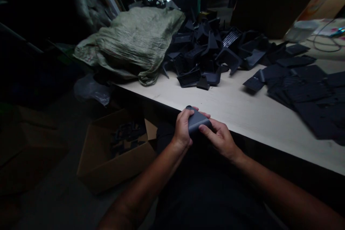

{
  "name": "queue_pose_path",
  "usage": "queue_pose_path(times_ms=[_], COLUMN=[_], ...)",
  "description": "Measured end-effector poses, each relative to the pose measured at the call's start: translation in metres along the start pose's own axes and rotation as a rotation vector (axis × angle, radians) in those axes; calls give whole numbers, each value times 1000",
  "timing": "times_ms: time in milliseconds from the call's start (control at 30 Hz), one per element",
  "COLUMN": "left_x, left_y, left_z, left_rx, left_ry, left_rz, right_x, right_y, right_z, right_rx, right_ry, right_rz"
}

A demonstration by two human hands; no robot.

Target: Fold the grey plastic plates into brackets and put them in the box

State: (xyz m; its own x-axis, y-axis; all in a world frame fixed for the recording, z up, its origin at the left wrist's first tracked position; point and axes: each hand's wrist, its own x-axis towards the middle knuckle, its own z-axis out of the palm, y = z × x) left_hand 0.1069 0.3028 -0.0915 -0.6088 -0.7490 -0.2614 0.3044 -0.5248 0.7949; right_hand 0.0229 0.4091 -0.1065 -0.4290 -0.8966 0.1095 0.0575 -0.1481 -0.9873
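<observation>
Between both hands, just over the table's front edge, is a dark grey plastic casing part (198, 119) with a rounded side and a small round feature at its far left corner. My left hand (183, 125) wraps its left side, thumb lying on top. On the right end, my right hand (219, 134) grips it with the thumb along the near edge and fingers behind. A heap of black plastic parts (210, 50) lies beyond the hands on the table. Flat black panels (304, 86) are piled to the right.
A greenish woven sack (134, 39) lies on the left part of the pale table (229, 104). Below left stands an open cardboard box (118, 172) with black parts inside. Behind are a large dark carton (272, 3) and, at right, a thin cable (326, 48).
</observation>
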Motion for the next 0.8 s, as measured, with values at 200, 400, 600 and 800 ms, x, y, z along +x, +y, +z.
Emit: queue_pose_path(times_ms=[200,400,600,800], left_x=[11,27,28,11], left_y=[1,-12,-11,18], left_z=[-20,-54,-93,-141], left_rx=[-50,-48,-86,-156], left_ry=[58,65,106,238], left_rz=[-27,-66,-261,-346], right_x=[21,42,54,63], right_y=[-3,-6,3,20], right_z=[2,8,13,13], right_rx=[424,567,419,34], right_ry=[-122,-55,-121,-210], right_rz=[431,707,830,527])
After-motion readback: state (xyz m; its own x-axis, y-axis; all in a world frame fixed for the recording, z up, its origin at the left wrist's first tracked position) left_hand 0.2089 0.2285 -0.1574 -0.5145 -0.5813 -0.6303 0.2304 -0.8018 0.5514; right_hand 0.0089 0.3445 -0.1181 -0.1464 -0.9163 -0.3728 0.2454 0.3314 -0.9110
